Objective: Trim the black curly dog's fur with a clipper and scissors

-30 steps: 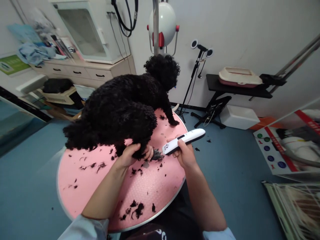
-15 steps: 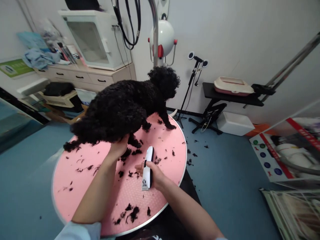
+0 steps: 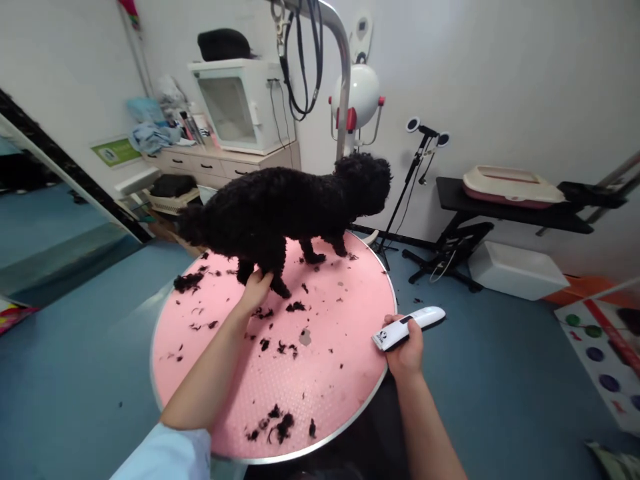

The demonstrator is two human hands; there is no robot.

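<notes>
A black curly dog [image 3: 280, 203] stands on all fours on a round pink grooming table [image 3: 330, 393], head toward the right. My left hand [image 3: 256, 291] reaches under its belly and touches its hind leg, fingers curled around it. My right hand [image 3: 406, 350] is off the table's right edge, closed around a white hair clipper [image 3: 407, 327] whose blade points left toward the table. Black fur clippings [image 3: 277, 421] lie scattered over the pink surface.
A metal grooming arm [image 3: 343, 87] with hanging leashes rises behind the dog. A white cabinet [image 3: 235, 103] on drawers stands at the back left. A black stand with a pink-and-cream tray [image 3: 510, 183] is at the right, a white box [image 3: 517, 270] under it. The floor is blue.
The dog has stood up and stepped toward the back of the table. My right hand has carried the clipper away from the dog to the table's right edge. The view has lifted and pulled back.
</notes>
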